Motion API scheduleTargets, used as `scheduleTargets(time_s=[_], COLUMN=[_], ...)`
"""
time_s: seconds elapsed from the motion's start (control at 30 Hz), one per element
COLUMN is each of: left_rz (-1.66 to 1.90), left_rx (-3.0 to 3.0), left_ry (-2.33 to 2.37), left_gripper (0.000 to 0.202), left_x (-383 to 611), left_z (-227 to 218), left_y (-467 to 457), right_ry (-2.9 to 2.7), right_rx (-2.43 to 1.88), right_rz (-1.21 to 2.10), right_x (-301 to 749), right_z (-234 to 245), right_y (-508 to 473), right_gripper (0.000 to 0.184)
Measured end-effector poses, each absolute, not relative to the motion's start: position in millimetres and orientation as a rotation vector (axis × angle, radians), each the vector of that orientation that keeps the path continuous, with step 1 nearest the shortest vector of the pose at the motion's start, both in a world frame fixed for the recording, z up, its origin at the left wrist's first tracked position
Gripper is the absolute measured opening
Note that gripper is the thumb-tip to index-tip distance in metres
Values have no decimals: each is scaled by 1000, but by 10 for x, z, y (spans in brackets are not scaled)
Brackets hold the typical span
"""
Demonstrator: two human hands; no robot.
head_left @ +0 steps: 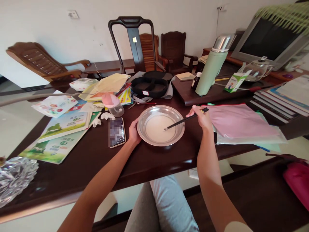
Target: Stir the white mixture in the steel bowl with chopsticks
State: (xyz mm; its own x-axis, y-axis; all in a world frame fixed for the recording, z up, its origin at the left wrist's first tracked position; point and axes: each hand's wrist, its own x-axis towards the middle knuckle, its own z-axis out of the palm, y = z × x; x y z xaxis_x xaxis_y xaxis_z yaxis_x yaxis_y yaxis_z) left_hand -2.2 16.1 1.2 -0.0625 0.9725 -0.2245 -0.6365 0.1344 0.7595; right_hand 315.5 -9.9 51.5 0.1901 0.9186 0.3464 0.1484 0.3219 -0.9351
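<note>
A round metal bowl point(178, 137) stands on the dark wooden table in front of me, with a whitish substance point(156, 129) over its bottom. My left hand point(134, 131) grips the bowl's left rim, the fingers partly hidden by its side. In my right hand point(201, 117), to the right of the bowl, is a pair of dark chopsticks point(184, 120). They slant down to the left over the rim, and their tips touch the whitish substance near the bowl's middle. Left of my left hand lies a phone point(117, 132).
Booklets point(70, 124), crumpled tissues point(106, 116) and a pink-topped bottle point(112, 103) lie to the left. Behind the bowl is a black case point(151, 83). A green thermos point(211, 71) stands on a raised board at the back right. Pink folders point(241, 122) lie at the right.
</note>
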Motion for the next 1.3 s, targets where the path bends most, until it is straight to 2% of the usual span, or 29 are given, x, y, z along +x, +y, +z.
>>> scheduleTargets(time_s=[0.17, 0.37, 0.57, 0.77, 1.0, 1.17, 1.3], left_rz=[1397, 1409, 1423, 1421, 1402, 1401, 1410], left_rx=[498, 503, 486, 508, 479, 488, 501], left_ry=[878, 876, 881, 866, 895, 895, 890], left_gripper=[22, 20, 19, 19, 17, 19, 20], left_x=[-22, -11, 3, 17, 14, 12, 14], left_z=[5, 15, 35, 52, 72, 73, 72], left_y=[157, 156, 148, 143, 129, 128, 129], right_ry=[-1466, -1259, -1455, -1263, -1463, -1276, -1332], right_rx=[-1098, -1148, -1091, -1151, -1117, -1186, -1137], right_rz=[902, 733, 898, 732, 911, 734, 819], right_x=[3028, 3129, 3049, 3130, 3062, 3130, 3128], right_z=[553, 518, 556, 536, 552, 540, 539], right_y=[-87, -92, -99, -102, -100, -105, -126], right_gripper=[56, 58, 55, 57, 55, 58, 59])
